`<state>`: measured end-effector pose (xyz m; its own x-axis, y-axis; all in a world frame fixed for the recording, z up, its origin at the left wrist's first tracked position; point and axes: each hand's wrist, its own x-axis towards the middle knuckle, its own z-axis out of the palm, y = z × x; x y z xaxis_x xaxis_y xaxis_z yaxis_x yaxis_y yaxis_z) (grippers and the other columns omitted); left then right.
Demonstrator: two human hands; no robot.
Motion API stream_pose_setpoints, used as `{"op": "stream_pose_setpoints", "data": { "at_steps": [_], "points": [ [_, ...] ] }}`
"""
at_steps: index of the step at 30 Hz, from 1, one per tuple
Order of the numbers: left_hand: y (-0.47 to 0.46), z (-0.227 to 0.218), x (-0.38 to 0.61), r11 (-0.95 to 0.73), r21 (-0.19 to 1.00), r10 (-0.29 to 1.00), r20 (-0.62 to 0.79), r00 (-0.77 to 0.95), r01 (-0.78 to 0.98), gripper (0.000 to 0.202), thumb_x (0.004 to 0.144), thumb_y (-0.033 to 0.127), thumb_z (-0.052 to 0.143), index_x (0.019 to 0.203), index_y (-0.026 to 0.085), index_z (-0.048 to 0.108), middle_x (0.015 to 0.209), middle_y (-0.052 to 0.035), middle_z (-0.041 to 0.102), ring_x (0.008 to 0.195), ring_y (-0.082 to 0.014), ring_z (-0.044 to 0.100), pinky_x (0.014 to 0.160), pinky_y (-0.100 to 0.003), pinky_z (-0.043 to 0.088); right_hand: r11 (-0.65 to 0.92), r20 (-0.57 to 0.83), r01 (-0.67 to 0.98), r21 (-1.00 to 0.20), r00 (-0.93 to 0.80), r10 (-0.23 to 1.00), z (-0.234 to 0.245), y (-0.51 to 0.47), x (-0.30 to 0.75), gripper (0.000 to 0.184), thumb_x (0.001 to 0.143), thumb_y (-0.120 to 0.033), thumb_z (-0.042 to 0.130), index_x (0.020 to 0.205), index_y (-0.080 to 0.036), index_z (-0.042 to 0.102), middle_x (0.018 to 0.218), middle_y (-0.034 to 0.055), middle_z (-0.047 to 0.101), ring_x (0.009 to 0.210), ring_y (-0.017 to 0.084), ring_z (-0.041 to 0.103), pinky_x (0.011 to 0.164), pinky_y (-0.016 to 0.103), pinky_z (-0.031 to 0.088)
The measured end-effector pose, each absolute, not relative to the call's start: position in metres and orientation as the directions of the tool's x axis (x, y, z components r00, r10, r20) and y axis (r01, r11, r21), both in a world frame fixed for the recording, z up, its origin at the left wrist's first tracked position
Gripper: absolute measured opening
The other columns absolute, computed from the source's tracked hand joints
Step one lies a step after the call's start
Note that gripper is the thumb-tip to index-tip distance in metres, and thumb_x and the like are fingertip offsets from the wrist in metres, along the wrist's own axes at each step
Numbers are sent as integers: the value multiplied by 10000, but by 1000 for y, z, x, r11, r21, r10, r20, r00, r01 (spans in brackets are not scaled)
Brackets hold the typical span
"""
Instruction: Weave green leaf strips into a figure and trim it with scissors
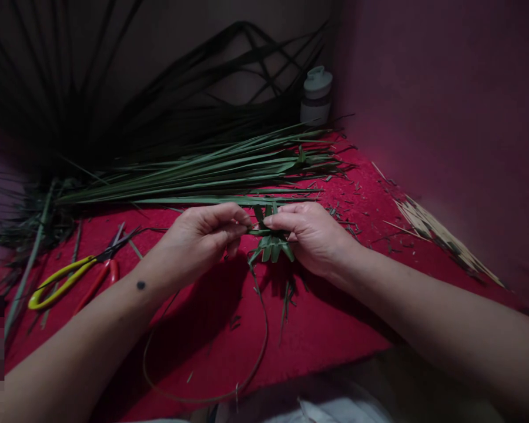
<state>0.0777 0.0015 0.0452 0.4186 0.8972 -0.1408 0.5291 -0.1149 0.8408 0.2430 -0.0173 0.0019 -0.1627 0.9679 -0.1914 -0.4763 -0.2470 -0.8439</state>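
Both hands meet over a small woven piece of green palm-leaf strips point(271, 244) held just above a red cloth point(326, 329). My left hand point(203, 235) pinches a strip at the piece's left side, fingers pressed together. My right hand point(311, 232) grips the piece from the right, thumb and fingers closed on the strips. Short strip ends fan out below the fingers. A thin leaf rib point(255, 346) hangs from the piece and curls in a loop toward me.
A long bundle of green palm leaves point(211, 170) lies behind the hands. Scissors with a yellow handle point(70, 276) and a red-handled tool point(99, 279) rest at the left. A white lidded jar point(316, 94) stands at the back. Pale sticks point(441, 235) lie at the right.
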Motion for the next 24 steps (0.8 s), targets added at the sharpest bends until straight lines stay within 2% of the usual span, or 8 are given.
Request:
{"op": "stream_pose_setpoints", "data": {
  "at_steps": [5,10,13,19,24],
  "points": [
    [-2,49,84,-106,840,884,-165,437,532,66,812,205,544,780,149,559,538,47,510,445,-52,404,403,-150,300,-249,-200,-460,-852,-153,968,2,-18,243,167,588,-119,613,513,-169,473,453,-67,445,408,66,410,412,218,324],
    [-9,54,88,-184,804,884,-116,453,566,133,835,254,537,911,145,549,526,61,515,391,-39,368,358,-143,277,-238,-164,-431,-870,-203,965,4,-21,244,141,604,-127,616,535,-162,499,462,-64,453,412,64,408,412,212,318],
    [-10,55,88,-201,809,880,-98,464,552,125,834,259,542,872,143,566,514,64,507,380,-33,369,348,-136,276,-230,-145,-415,-880,-227,963,4,-21,245,113,615,-150,633,558,-148,534,496,-51,486,434,59,412,427,211,300],
    [-5,56,85,-128,871,894,-105,435,474,78,798,214,578,798,142,609,472,63,515,344,-26,356,316,-125,250,-106,-44,-360,-927,-177,983,1,-18,247,178,645,-175,612,537,-156,471,506,-65,387,479,54,327,469,228,228],
    [-6,59,84,-42,866,896,-188,403,498,102,794,240,587,818,147,621,462,52,526,337,-34,355,312,-122,251,-102,-55,-318,-943,-155,986,0,-17,247,173,637,-159,581,530,-165,447,494,-68,372,470,56,301,463,239,205]
  ]
}}
